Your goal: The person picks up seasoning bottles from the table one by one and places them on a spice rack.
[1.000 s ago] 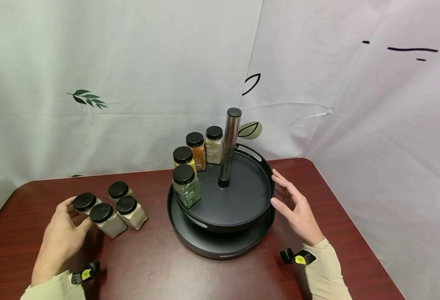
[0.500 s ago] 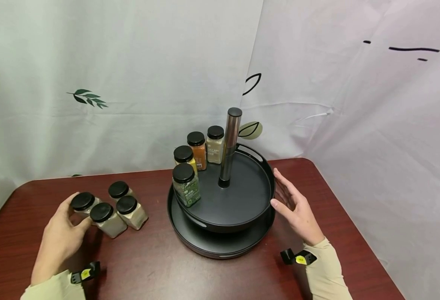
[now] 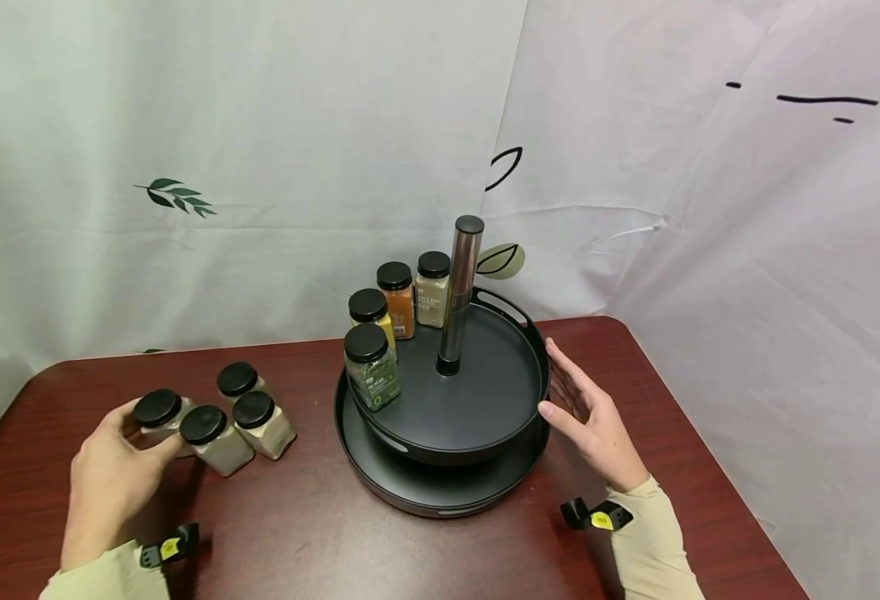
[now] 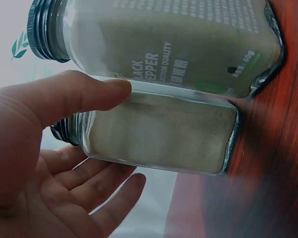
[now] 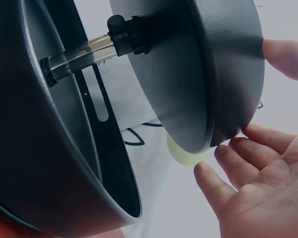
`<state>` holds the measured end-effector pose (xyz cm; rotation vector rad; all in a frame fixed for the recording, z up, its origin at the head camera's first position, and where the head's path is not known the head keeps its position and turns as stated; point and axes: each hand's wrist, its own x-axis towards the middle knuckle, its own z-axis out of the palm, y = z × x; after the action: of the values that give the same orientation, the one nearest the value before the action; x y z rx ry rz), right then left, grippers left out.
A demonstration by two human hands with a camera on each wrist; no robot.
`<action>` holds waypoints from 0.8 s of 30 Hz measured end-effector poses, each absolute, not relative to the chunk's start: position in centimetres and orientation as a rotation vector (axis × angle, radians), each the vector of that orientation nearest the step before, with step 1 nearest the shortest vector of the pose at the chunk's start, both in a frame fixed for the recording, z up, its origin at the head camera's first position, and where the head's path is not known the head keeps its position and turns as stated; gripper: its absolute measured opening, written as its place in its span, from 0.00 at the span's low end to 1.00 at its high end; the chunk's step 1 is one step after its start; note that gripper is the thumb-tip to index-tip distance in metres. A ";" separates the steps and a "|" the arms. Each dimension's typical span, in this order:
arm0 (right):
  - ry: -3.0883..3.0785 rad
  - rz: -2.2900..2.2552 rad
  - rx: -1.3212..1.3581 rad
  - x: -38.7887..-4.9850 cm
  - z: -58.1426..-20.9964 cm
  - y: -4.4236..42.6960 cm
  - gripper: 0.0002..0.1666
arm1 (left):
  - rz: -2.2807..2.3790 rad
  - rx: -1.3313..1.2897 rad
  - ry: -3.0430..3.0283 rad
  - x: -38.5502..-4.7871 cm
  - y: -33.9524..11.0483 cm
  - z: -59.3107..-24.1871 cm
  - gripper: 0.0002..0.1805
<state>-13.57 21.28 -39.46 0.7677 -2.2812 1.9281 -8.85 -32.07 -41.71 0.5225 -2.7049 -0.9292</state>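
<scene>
Well to the left of the black two-tier rack (image 3: 477, 408), the left hand (image 3: 113, 479) pinches a square jar (image 3: 164, 430) of greyish-beige powder. Its thumb lies on the jar's side nearer the rack and its fingers curve around the opposite side, so the held jar sits between them, just below the black lid. The jar stands at the rack's left on the table (image 3: 290, 533), and is the farthest from the rack in a cluster of four. Its closest neighbour, the lettered jar (image 3: 218, 442), stands just beside it on the side toward the rack; whether their glass touches cannot be told. Two pale jars (image 3: 266, 429) complete the cluster, nearer the rack.

At the rack's right side is the right hand (image 3: 596, 429), thumb and fingers well apart and mostly straight, the tips of the thumb and at least one finger touching the outer wall of the upper tray (image 3: 500, 354). Along the rack's left edge, on that tray, stand a green jar (image 3: 374, 382), a partly hidden yellow jar (image 3: 386, 327), an orange jar (image 3: 400, 312) and a beige jar (image 3: 432, 302), running from front to rear. A post (image 3: 455, 321) rises from the rack's middle.
</scene>
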 end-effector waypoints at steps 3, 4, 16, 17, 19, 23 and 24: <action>-2.278 1.924 0.773 -13.6 -39.4 21.3 0.41 | -0.888 0.547 -2.669 -8.7 -31.9 -41.7 0.37; -2.277 1.923 0.775 -13.5 -39.4 21.3 0.41 | -0.880 0.559 -2.656 -8.7 -31.9 -41.7 0.36; -2.273 1.921 0.792 -13.6 -39.4 21.3 0.42 | -0.899 0.748 -2.574 -8.8 -31.8 -41.4 0.36; -2.273 1.924 0.791 -13.6 -39.4 21.3 0.42 | -0.901 0.753 -2.569 -8.8 -31.8 -41.3 0.36; -2.279 1.930 0.780 -13.6 -39.4 21.3 0.42 | -0.908 0.774 -2.555 -8.8 -31.7 -41.2 0.36; -2.291 1.940 0.764 -13.6 -39.4 21.3 0.43 | -0.922 0.802 -2.520 -8.7 -31.5 -40.8 0.34; -2.292 1.943 0.762 -13.5 -39.4 21.3 0.43 | -0.925 0.805 -2.510 -8.7 -31.4 -40.7 0.34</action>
<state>-13.53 21.34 -39.40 0.7617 -2.2916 1.9425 -8.69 -31.45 -40.66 0.8048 -2.5096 -0.9251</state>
